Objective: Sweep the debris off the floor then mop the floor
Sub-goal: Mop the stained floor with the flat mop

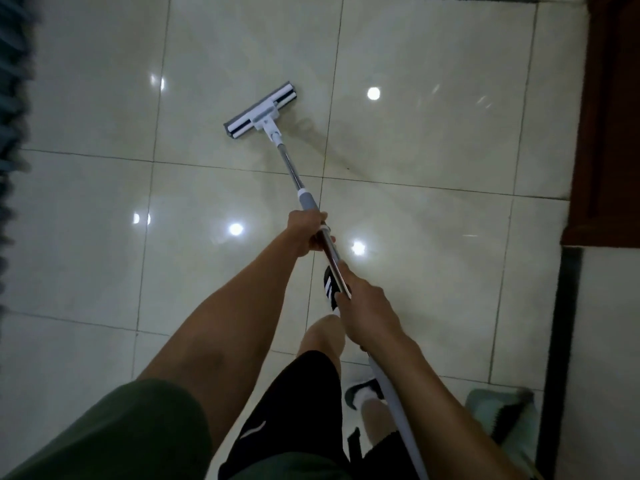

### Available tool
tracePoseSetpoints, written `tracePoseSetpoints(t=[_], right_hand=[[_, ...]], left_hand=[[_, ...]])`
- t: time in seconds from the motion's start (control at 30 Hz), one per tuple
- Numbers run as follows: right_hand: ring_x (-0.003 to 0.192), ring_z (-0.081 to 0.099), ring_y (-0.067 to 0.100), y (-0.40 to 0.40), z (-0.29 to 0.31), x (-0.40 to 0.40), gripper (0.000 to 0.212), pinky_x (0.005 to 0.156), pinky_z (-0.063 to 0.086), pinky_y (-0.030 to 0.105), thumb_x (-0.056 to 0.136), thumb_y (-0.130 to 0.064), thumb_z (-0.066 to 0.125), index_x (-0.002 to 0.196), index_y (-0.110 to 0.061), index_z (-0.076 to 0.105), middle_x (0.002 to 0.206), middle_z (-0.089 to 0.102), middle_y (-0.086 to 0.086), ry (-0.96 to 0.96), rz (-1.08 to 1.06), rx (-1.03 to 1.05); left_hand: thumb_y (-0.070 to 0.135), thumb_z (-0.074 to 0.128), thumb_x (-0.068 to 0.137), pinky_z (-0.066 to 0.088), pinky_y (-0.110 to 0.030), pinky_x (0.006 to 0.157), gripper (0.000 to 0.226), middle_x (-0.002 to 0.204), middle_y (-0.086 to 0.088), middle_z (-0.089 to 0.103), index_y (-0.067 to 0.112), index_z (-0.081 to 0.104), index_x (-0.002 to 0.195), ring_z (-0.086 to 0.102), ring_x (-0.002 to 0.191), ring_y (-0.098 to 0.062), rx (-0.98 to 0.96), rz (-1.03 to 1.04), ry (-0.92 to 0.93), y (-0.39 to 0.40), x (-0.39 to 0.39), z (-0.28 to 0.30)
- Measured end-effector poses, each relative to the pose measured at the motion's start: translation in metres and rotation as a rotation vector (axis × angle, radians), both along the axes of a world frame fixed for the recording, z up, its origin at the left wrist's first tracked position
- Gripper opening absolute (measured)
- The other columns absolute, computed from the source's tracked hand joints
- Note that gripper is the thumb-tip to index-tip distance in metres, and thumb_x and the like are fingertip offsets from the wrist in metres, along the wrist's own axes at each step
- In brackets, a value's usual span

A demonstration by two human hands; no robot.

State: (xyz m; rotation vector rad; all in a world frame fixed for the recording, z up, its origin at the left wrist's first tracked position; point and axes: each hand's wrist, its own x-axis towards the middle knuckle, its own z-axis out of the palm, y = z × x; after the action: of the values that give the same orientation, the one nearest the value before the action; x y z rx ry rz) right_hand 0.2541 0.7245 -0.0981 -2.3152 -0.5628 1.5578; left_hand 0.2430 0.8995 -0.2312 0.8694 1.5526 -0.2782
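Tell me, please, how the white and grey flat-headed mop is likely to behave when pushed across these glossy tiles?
The white and grey flat-headed mop will probably glide easily, since the glossy cream floor tiles look smooth. Its metal pole looks straight and stiff, so pushes from the left hand and right hand should carry through. It seems light.

Dim overall. Overhead lamps glare as white spots on the glossy floor tiles. Frame edges are blurred, corners darkened; my view is soft.
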Motion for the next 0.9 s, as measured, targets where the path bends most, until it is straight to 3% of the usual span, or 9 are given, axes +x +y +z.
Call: tracePoseSetpoints(t=[0.13, 0.23, 0.33, 0.5, 0.63, 0.73, 0.83, 0.9], right_hand=[[0.099, 0.06, 0.023, -0.019, 0.008, -0.03, 0.061, 0.078, 0.044, 0.027, 0.105, -0.019, 0.042, 0.156, -0.041, 0.017, 0.124, 0.063, 0.011, 0.034, -0.053, -0.022], [0.108, 0.06, 0.027, -0.041, 0.011, -0.061, 0.06, 0.084, 0.046, 0.029, 0.105, -0.021, 0.042, 0.156, -0.042, 0.019, 0.127, 0.06, 0.013, 0.027, -0.107, -0.02], [0.112, 0.059, 0.028, -0.076, 0.01, -0.107, 0.06, 0.089, 0.047, 0.031, 0.105, -0.019, 0.04, 0.156, -0.042, 0.017, 0.132, 0.057, 0.014, 0.043, -0.162, -0.047], [0.078, 0.055, 0.011, -0.135, 0.009, -0.206, 0.058, 0.069, 0.043, 0.022, 0.105, -0.022, 0.037, 0.155, -0.043, 0.016, 0.096, 0.061, -0.001, 0.048, -0.366, 0.023], [0.069, 0.052, 0.002, -0.179, 0.021, -0.269, 0.056, 0.055, 0.037, 0.011, 0.105, -0.024, 0.039, 0.155, -0.04, 0.02, 0.08, 0.051, -0.015, 0.014, -0.499, 0.028], [0.082, 0.056, 0.006, -0.202, 0.035, -0.31, 0.055, 0.072, 0.043, 0.019, 0.105, -0.025, 0.039, 0.156, -0.037, 0.022, 0.096, 0.057, -0.006, 0.012, -0.577, 0.02], [0.102, 0.061, 0.02, -0.207, 0.047, -0.342, 0.054, 0.087, 0.047, 0.028, 0.106, -0.027, 0.039, 0.156, -0.035, 0.021, 0.12, 0.061, 0.007, 0.017, -0.621, -0.044], [0.108, 0.062, 0.024, -0.203, 0.053, -0.359, 0.054, 0.093, 0.048, 0.032, 0.104, -0.03, 0.042, 0.155, -0.034, 0.025, 0.123, 0.063, 0.009, 0.024, -0.691, -0.076]], left_hand=[[0.014, 0.064, 0.097, 0.06, -0.04, 0.051, 0.018, 0.094, -0.021, 0.066, 0.001, 0.055, 0.105, 0.07, 0.061, -0.031, -0.023, -0.043, 0.001, -0.017, -0.021, -0.001], [0.014, 0.064, 0.097, 0.058, -0.04, 0.046, 0.022, 0.091, -0.02, 0.065, 0.003, 0.05, 0.109, 0.07, 0.06, -0.031, -0.013, -0.117, 0.007, -0.037, -0.04, -0.001], [0.013, 0.064, 0.096, 0.062, -0.048, 0.055, 0.025, 0.09, -0.019, 0.064, 0.003, 0.049, 0.112, 0.07, 0.067, -0.034, -0.015, -0.216, 0.027, -0.072, -0.069, 0.001], [0.01, 0.062, 0.097, 0.061, -0.056, 0.063, 0.031, 0.078, -0.017, 0.06, -0.002, 0.049, 0.122, 0.066, 0.053, -0.032, -0.047, -0.403, 0.007, -0.135, -0.131, 0.006], [0.013, 0.061, 0.098, 0.058, -0.04, 0.047, 0.03, 0.085, -0.019, 0.062, -0.001, 0.047, 0.12, 0.067, 0.052, -0.031, -0.078, -0.53, 0.016, -0.187, -0.173, 0.023], [0.009, 0.059, 0.098, 0.056, -0.037, 0.043, 0.021, 0.084, -0.018, 0.059, 0.003, 0.046, 0.114, 0.066, 0.056, -0.031, -0.12, -0.602, 0.016, -0.221, -0.201, 0.033], [0.008, 0.057, 0.098, 0.062, -0.052, 0.073, 0.016, 0.081, -0.016, 0.057, 0.006, 0.045, 0.108, 0.065, 0.058, -0.032, -0.16, -0.682, 0.03, -0.24, -0.225, 0.039], [0.008, 0.058, 0.098, 0.059, -0.056, 0.081, 0.017, 0.08, -0.015, 0.057, 0.005, 0.045, 0.11, 0.064, 0.055, -0.031, -0.163, -0.727, 0.027, -0.244, -0.238, 0.04]])
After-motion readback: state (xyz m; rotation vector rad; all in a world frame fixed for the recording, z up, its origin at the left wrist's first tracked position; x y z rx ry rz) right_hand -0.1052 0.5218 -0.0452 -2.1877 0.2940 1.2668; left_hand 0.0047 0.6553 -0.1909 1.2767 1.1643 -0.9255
